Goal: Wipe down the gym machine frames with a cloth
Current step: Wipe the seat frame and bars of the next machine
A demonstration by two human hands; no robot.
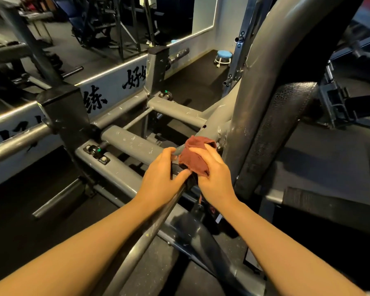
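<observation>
**At the frame joint: a soft rag on hard steel**

On the slanted grey bar (158,212), just below where it meets the big curved upright (263,77), sits the dark red cloth (193,155), bunched and draped over the tube. It looks light, limp and a little grippy, the kind of thing that folds to any shape and slides only when pressed. The best hold seems to be a wad under the palm, with loose edges tucked in so they don't snag on the bolts near the joint.

The right hand (214,174) has its grip clenched over the cloth, fingers curled across the top of it and pressing it to the bar. The left hand (161,169) wraps the same bar just beside the cloth, thumb reaching towards the rag's lower edge; it holds the tube, and whether it also pinches cloth I cannot tell.

The frame itself is stiff, heavy painted steel, scratched in many places, so it should take firm pressure. Right of the upright stands a black padded rest (282,129). Farther off, a blue-topped stool (223,56) stands on the dark floor (197,82) by the wall.
</observation>
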